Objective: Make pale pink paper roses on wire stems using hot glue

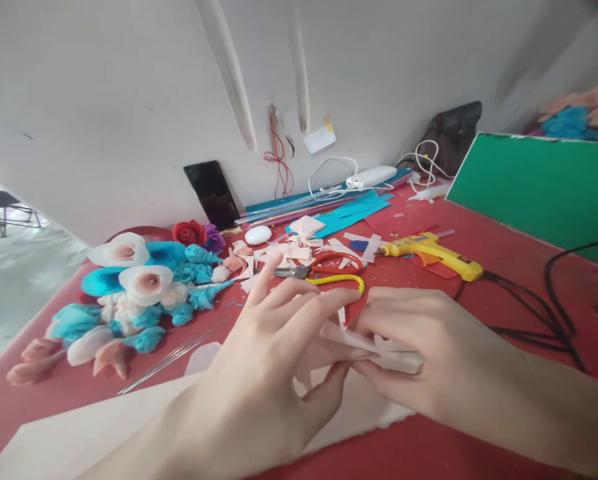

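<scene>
Between my two hands is a piece of pale pink crepe paper (323, 350), bent and partly hidden by my fingers. My left hand (283, 347) pinches it between thumb and fingertips, its index finger raised. My right hand (413, 347) grips the paper's other side, fingers curled over it. Under both hands lies a long pale sheet of paper (93, 427) on the red table (459, 447). Just beyond my fingers rest scissors (336, 270) with one red and one yellow handle loop, among pale pink paper scraps (283, 252).
Paper flowers (151, 287) in blue, white and pink crowd the left, beside thin wires (173, 357). A yellow glue gun (433, 255) with a black cord lies at right. A phone (211, 193) leans on the wall. A green board (533, 193) stands at the right.
</scene>
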Demonstrator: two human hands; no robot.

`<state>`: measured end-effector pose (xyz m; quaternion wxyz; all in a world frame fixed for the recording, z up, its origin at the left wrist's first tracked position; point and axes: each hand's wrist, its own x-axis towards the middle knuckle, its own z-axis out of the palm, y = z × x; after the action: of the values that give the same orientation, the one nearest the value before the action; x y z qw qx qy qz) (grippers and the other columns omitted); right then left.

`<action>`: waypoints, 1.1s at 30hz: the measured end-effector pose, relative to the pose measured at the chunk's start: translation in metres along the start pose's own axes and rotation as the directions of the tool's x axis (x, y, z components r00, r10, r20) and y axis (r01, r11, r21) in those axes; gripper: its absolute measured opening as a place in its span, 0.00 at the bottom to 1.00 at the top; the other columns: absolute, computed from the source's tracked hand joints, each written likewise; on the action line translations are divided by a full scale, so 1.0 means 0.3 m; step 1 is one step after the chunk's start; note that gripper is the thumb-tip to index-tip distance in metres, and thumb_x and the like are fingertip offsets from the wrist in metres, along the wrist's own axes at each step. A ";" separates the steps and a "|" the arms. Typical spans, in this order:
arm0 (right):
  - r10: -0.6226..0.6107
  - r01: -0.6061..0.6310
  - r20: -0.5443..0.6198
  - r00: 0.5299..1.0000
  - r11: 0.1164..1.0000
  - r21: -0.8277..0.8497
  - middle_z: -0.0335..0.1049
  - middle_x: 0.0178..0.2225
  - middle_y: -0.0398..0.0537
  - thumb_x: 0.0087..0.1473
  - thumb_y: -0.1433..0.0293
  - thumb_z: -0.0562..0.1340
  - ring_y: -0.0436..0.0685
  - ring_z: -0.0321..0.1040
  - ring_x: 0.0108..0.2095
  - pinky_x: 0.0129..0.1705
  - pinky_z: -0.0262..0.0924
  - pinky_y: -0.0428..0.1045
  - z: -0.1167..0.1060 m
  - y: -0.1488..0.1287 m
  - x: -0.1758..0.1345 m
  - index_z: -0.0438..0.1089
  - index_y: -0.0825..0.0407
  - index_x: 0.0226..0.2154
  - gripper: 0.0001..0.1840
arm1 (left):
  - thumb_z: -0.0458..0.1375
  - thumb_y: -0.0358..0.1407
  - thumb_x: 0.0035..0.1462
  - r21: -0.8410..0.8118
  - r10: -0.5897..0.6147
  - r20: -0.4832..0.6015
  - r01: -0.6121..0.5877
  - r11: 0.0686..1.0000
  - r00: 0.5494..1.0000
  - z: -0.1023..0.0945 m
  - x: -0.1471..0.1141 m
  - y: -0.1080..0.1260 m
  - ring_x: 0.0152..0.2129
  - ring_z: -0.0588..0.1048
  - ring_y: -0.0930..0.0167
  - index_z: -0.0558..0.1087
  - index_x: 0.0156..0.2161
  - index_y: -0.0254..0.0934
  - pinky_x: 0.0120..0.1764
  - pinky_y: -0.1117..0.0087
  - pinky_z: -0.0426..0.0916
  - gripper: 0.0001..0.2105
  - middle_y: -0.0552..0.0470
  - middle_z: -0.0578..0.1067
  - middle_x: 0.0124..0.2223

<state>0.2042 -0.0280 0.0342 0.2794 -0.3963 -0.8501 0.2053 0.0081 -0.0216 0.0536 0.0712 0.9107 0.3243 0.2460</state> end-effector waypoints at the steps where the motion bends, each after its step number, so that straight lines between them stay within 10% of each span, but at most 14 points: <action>1: 0.012 -0.012 0.009 1.000 1.000 -0.006 0.63 0.23 0.40 0.48 0.78 0.57 0.47 0.60 0.26 0.29 0.52 0.44 -0.002 0.001 0.001 0.61 0.54 0.22 0.07 | 0.55 0.27 0.52 -0.018 -0.014 -0.001 0.014 1.000 1.000 0.002 0.000 -0.001 0.41 0.70 0.69 0.58 0.51 0.39 0.62 0.53 0.40 0.21 0.53 0.74 0.41; 16: 0.189 -0.214 0.144 0.971 0.959 0.187 0.71 0.33 0.40 0.56 0.62 0.59 0.50 0.67 0.31 0.24 0.55 0.41 -0.061 -0.002 0.016 0.70 0.47 0.35 0.08 | 0.55 0.29 0.51 -0.219 -0.184 0.052 0.190 0.957 0.982 -0.004 0.011 -0.007 0.35 0.72 0.68 0.60 0.44 0.44 0.51 0.52 0.60 0.15 0.55 0.70 0.37; 33: 0.279 -0.473 0.395 0.875 0.660 0.583 0.67 0.24 0.41 0.53 0.65 0.59 0.45 0.62 0.25 0.25 0.56 0.38 -0.087 0.019 0.063 0.70 0.53 0.26 0.10 | 0.56 0.24 0.45 -0.186 0.089 0.020 -0.084 0.979 0.996 -0.036 0.015 -0.021 0.34 0.74 0.70 0.65 0.37 0.45 0.58 0.53 0.55 0.15 0.60 0.75 0.31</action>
<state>0.2141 -0.0064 0.0566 0.2332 -0.4071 -0.6483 0.5996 0.0021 -0.0141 0.0630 0.1491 0.9167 0.2590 0.2651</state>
